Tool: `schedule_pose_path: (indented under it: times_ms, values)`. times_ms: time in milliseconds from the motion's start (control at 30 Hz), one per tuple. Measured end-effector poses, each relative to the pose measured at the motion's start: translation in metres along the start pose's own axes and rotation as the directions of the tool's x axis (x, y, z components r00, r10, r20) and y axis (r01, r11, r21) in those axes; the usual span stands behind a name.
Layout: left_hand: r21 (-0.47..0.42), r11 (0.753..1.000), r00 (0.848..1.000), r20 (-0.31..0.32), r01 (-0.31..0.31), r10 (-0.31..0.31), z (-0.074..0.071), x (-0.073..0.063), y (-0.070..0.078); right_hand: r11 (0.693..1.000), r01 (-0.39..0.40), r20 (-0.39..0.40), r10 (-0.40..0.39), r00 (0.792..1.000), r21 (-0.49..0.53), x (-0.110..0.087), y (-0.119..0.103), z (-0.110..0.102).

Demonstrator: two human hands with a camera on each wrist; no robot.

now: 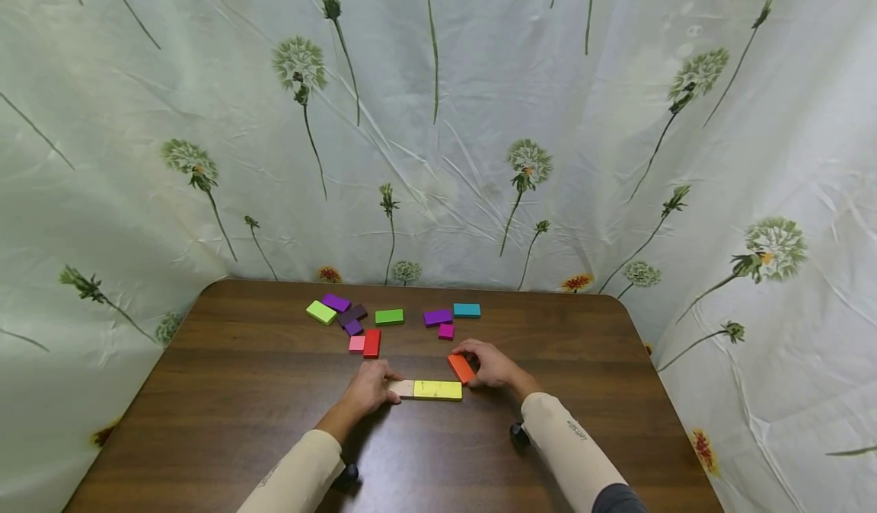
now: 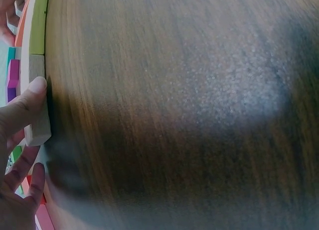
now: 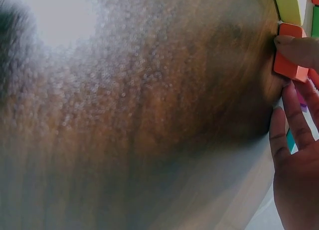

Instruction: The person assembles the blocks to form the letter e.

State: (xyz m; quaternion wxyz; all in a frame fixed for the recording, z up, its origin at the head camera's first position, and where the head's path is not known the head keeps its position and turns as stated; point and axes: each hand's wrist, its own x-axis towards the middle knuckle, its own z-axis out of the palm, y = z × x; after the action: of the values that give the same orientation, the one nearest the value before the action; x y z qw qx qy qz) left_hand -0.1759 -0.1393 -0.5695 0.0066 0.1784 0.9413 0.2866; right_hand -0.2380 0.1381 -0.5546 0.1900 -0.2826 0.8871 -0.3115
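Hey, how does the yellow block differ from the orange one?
The yellow block lies ungripped, while the right hand pinches the orange block. The yellow block lines up with the pale block; the orange block sits at an angle. Both look rectangular.

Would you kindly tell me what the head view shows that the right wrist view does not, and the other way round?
Only the head view shows the left hand holding the beige block, the pink block, the lime green block and the left sleeve.

Only the right wrist view shows the right hand from its palm side, with lower fingers extended below its grip.

Both show that hand holding the orange block near one end of the yellow block, and the wooden table.
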Motion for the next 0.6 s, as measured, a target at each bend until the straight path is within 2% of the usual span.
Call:
schedule_pose_path:
  times_ms: [467,600]
  values:
    - [-0.002,1.000,1.000,-0.010,-0.025,0.025,-0.0004,-0.0007,0.0000,0.998,0.010,0.018,-0.011,1.000,0.062,-0.0007,0.0029,-0.0026]
    - [0.006,0.999,0.999,-0.017,-0.035,0.035,-0.0008,-0.0011,0.0006,0.999,0.025,0.013,-0.026,1.000,0.049,-0.0007,0.0035,-0.0020]
